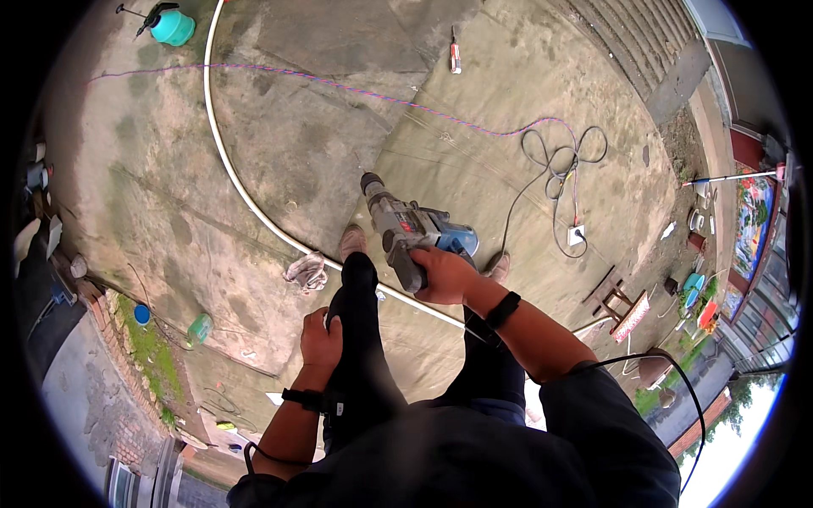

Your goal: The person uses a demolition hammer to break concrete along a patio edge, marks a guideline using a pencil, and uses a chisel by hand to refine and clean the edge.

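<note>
A blue and grey rotary hammer drill (412, 222) hangs in front of me above the concrete floor, its black chuck pointing away and slightly left. My right hand (446, 275) is wrapped round its rear handle. No bit can be made out clearly in the chuck. My left hand (322, 340) rests beside my left knee with its fingers curled in, and nothing shows in it. Close to that hand, a crumpled greyish cloth (306, 273) lies by a long white hose (227, 161), which curves across the floor and passes under my legs.
A looped black cable (532, 182) and a twisted red-blue wire (373, 93) lead to a white socket block (576, 235) at right. Far ahead lies a red and white tube (456, 57). A teal pressure sprayer (172, 28) stands far left, a small wooden stool (616, 303) right.
</note>
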